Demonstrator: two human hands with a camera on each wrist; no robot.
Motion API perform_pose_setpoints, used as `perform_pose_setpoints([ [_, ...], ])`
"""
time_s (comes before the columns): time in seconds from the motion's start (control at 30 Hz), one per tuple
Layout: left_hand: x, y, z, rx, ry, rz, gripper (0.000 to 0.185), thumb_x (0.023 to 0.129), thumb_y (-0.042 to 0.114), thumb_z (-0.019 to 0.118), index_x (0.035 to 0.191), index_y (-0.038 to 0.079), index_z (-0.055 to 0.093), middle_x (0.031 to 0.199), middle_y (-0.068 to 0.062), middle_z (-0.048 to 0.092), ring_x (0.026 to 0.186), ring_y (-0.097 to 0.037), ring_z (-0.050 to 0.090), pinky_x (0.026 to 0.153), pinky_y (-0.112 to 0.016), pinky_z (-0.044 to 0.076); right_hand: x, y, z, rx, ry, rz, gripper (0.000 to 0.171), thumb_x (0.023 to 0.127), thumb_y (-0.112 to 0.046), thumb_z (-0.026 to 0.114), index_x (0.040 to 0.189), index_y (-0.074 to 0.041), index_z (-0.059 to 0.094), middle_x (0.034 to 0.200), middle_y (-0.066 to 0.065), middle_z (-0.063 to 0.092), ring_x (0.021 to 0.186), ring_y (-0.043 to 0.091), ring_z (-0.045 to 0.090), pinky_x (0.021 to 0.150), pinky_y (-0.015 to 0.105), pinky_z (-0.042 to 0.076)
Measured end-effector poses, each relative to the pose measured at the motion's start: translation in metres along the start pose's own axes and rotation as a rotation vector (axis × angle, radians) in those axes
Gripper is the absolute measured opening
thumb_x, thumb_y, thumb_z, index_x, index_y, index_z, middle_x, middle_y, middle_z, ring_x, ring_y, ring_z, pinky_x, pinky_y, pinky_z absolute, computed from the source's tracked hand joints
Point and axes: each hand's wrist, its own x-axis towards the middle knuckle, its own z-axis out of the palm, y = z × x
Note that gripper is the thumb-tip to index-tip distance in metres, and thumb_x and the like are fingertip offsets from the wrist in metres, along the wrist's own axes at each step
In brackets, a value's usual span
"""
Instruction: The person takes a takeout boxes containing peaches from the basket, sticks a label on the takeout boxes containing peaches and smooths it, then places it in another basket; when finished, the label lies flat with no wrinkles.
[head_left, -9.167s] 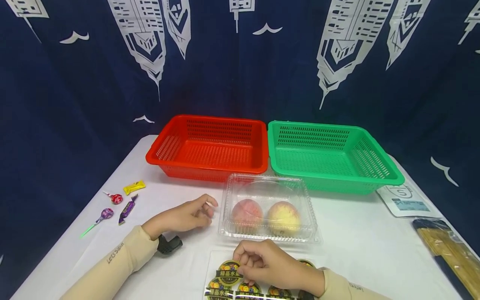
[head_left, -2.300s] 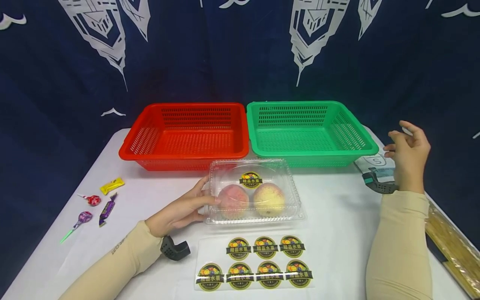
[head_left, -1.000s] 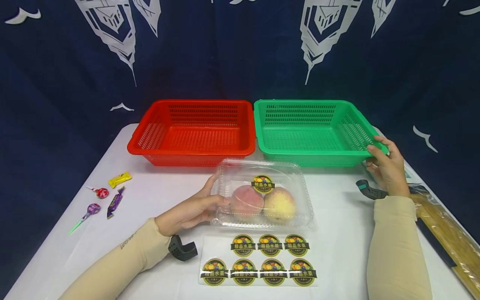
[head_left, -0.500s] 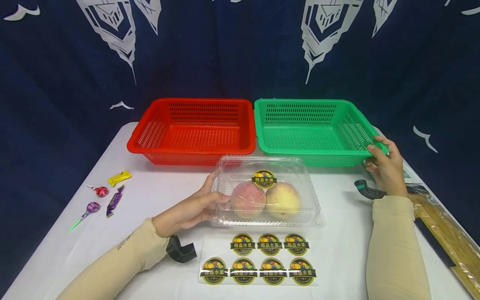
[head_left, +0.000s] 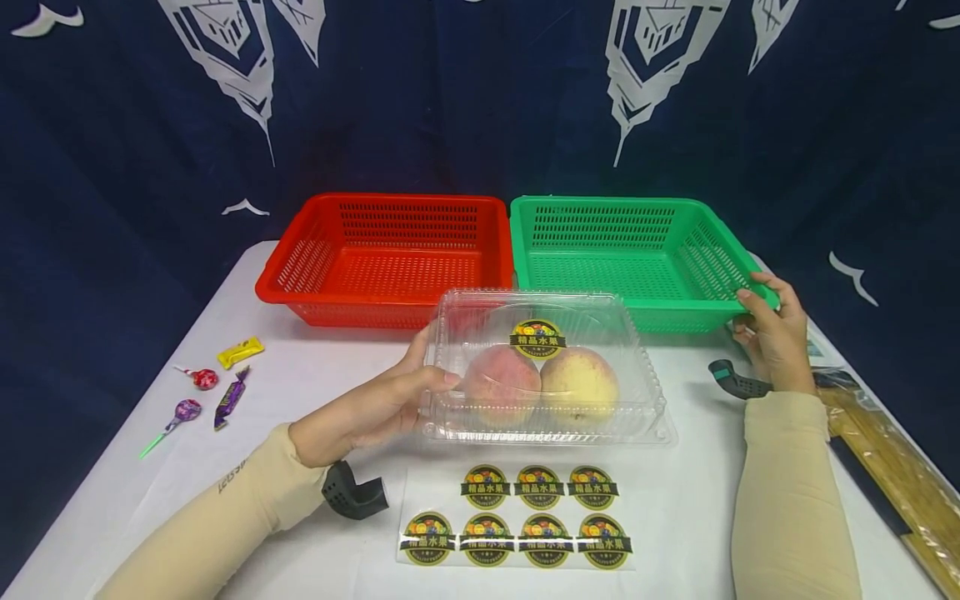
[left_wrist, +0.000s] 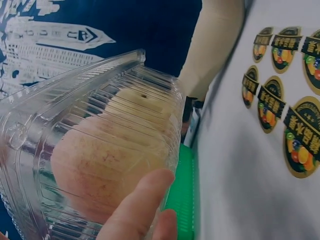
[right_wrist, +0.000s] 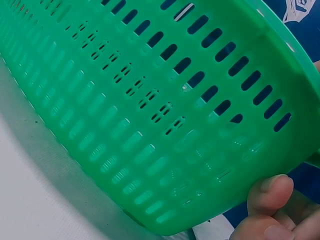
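1. Clear, thin plastic makes the clamshell box light but flexible and slick; judged from its ribbed walls, it would buckle if squeezed, so the stiffer short ends and rim are the safest places to hold.
2. Two peaches inside add weight and could roll or bruise; a round fruit sticker sits on the lid.
3. Held just above the white table, the box hangs in front of the baskets, the left hand clamped on its left end.
4. Near the box lies a sticker sheet.
5. Farther right, the right hand grips the green basket by its corner rim, beside the red basket.
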Motion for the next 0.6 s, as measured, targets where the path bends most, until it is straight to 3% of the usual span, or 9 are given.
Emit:
perform_pose_setpoints([
  [0.27,0.002,0.015,-0.003,0.027,-0.014,0.021,0.104,0.095,0.031,0.054,0.169,0.032,-0.019,0.172,-0.027,0.012,0.14,-0.05,0.051,0.113,-0.06,0.05,0.0,-0.003,0.002,-0.013,0.015,0.007,0.034,0.105,-0.006,0.07,0.134,-0.023,0.063,0.115,0.0,0.052,0.063,0.008,0.053,0.049,0.017,0.045],
  [0.43,0.008,0.025,-0.007,0.019,0.001,0.036,0.102,0.094,0.032,0.051,0.17,0.031,-0.018,0.171,-0.025,0.015,0.141,-0.053,0.05,0.113,-0.06,0.05,-0.001,-0.003,0.001,-0.003,0.021,0.011,0.033,0.104,-0.005,0.07,0.132,-0.022,0.063,0.111,-0.001,0.054,0.061,0.008,0.053,0.048,0.018,0.045],
  [0.6,0.014,0.035,-0.008,0.017,0.032,0.058,0.1,0.096,0.031,0.049,0.171,0.031,-0.018,0.173,-0.02,0.011,0.145,-0.054,0.045,0.113,-0.061,0.049,-0.001,-0.001,0.002,0.002,0.023,0.003,0.033,0.104,-0.004,0.069,0.132,-0.021,0.063,0.11,-0.001,0.055,0.06,0.008,0.053,0.048,0.018,0.045],
])
